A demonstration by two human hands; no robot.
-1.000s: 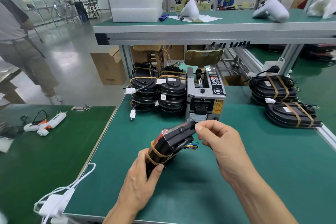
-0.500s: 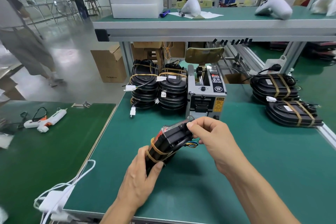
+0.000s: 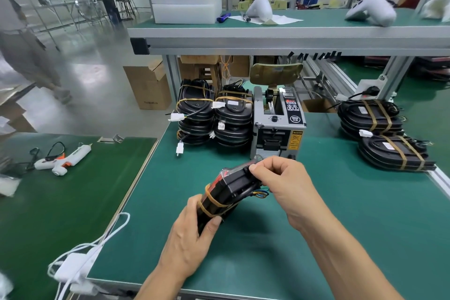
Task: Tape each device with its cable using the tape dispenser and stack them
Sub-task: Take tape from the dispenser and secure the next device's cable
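Left hand (image 3: 192,238) grips the lower end of the black device (image 3: 226,192), thumb curled over its side; right hand (image 3: 282,182) pinches the clear tape at the upper end, device held tilted above the bench (image 3: 316,238) just in front of the tape dispenser (image 3: 277,126). Taped stacks (image 3: 214,117) sit left of the dispenser near the bench's left edge, two more taped devices (image 3: 382,134) by the right edge. Bare green bench surface shows between them and toward the near edge.

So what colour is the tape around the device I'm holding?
Yellowish-brown tape on the black device, head view.
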